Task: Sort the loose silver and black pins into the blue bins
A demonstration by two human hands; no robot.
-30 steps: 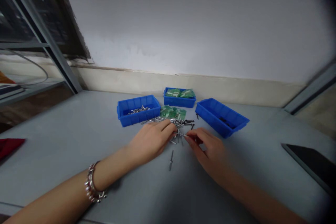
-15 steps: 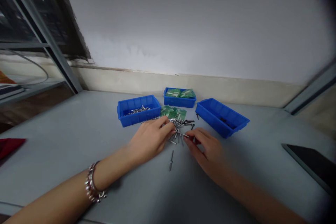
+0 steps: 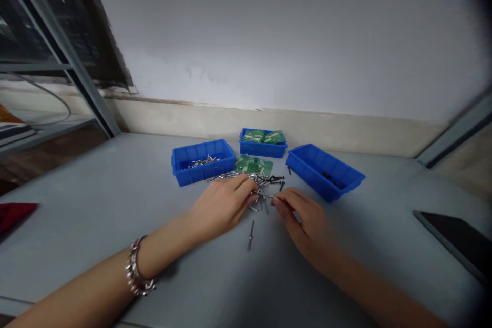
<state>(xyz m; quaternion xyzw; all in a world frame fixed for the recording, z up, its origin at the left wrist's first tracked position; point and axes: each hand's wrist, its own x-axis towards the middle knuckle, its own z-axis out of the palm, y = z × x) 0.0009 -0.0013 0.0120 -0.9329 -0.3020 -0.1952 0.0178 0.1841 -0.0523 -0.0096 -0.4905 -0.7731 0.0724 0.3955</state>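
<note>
Between my two hands, just above the near part of a pile of silver metal pins [image 3: 261, 182], a slim metal pin [image 3: 266, 195] lies nearly level. At its right end, my right hand [image 3: 307, 218] pinches it between thumb and forefinger. At its other end, my left hand [image 3: 221, 202] has thumb and forefinger drawn close; whether they grip it or only touch it, I cannot tell.

A light pinch near the tip seems best, since a thin, smooth shaft could roll if squeezed off-centre. Raising it slightly before turning it should free it from the crossed pins beneath. My left wrist is best held low and steady, so its fingers do not rake the pile.

Beyond my fingers are green packets [image 3: 253, 165] and dark screws [image 3: 277, 178]. Nearer me, between my forearms, one loose pin [image 3: 250, 236] lies on the counter [image 3: 207, 282].
</note>
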